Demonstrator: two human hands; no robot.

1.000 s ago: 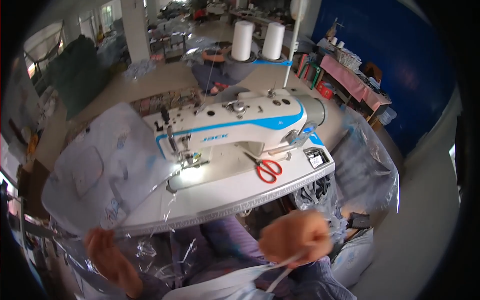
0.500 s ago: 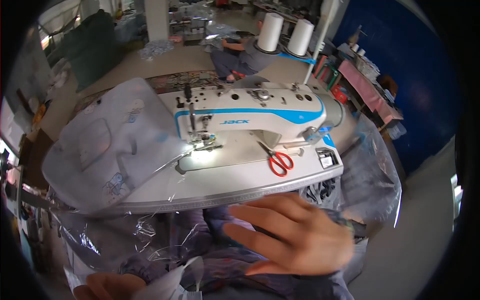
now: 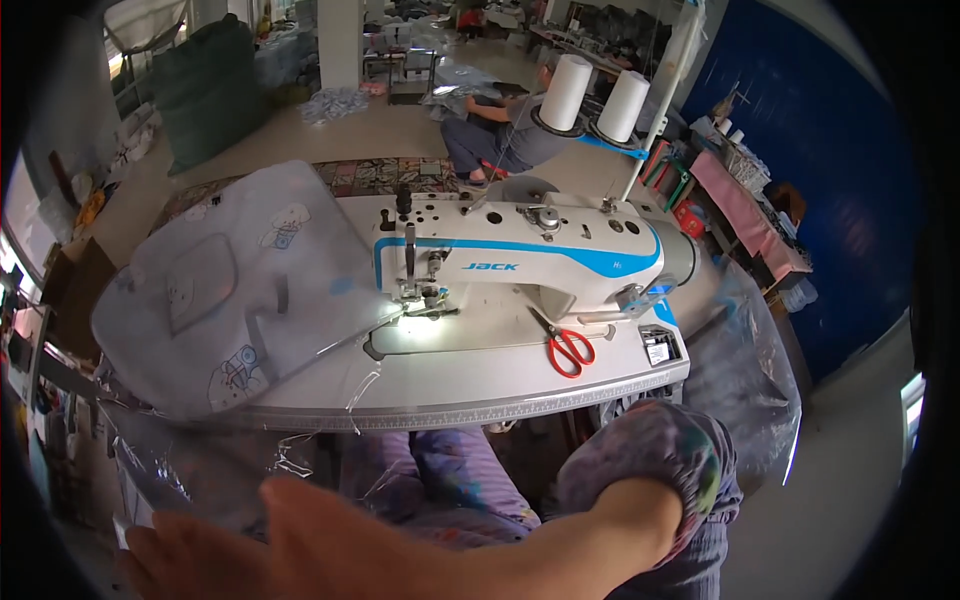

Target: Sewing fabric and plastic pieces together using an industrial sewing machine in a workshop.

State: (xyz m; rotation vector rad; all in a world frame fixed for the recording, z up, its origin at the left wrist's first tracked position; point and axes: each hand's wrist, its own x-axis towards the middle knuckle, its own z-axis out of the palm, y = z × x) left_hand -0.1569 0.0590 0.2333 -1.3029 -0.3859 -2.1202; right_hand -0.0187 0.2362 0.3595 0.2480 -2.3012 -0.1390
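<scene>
Two hands low in frame, both below the near edge of the counter (image 3: pixel 450 405). Your right hand (image 3: pixel 330 545) reaches across to the left, fingers stretched flat and open, pressed toward the clear plastic film (image 3: pixel 190 470) hanging off the counter's near-left edge; no closed grip visible. Left hand (image 3: pixel 165 565) sits at the bottom-left rim, mostly cut off, so I can't tell if its grip is open or shut on anything.

Printed fabric piece (image 3: pixel 230 290) lies on the counter's left half, its right corner at the needle of the sewing machine (image 3: pixel 520 265).

Suggest pinching the film at an edge rather than palming it; it's slippery and snags the fabric overhang. Keep clear of the red scissors (image 3: pixel 568 350).

Hard to read: film boundaries, what's on your lap, and whether the fabric is actually under the presser foot.
</scene>
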